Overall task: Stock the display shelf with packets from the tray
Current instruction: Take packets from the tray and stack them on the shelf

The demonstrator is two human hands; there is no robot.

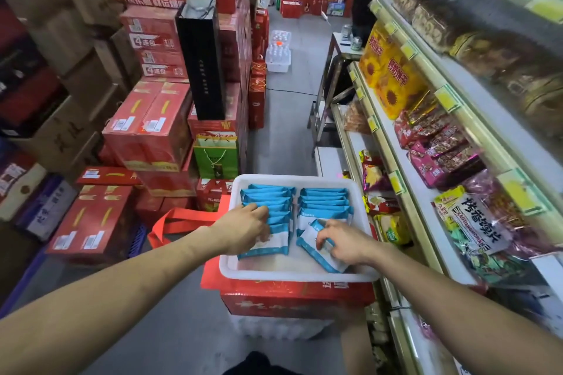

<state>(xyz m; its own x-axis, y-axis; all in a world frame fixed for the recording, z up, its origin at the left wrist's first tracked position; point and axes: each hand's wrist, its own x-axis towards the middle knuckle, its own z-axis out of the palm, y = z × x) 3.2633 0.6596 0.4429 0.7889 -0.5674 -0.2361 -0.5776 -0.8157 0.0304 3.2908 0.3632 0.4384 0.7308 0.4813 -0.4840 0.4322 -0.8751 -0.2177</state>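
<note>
- Packets (324, 201), flat blue-and-white wrapped ones, all lie in the white plastic tray (300, 276). They stand overlapped in two rows from its far edge towards its near edge.
- The tray rests on a red cardboard carton (292, 298) in the aisle, just beside the cream metal display shelf (384, 143).
- Progress, as I judge it: barely begun. I can spot none of these blue packets among the snacks on the shelf, and both rows look nearly full. Only a bare strip of tray floor shows along the near edge.
- Left hand (243, 227): fingers curled over the tops of the nearer packets in the left row, seemingly gripping a few together.
- Right hand (344, 242): fingers pinch one tilted packet (313, 248) near the tray's near right corner, skewed out of its row.
- Still to do: lifting these out, setting them on the shelf, then clearing the rest.
- Count: one tray, two rows. I make it about eight packets on the left and about seven on the right, the tilted one included. The overlap keeps me from being sure.
</note>
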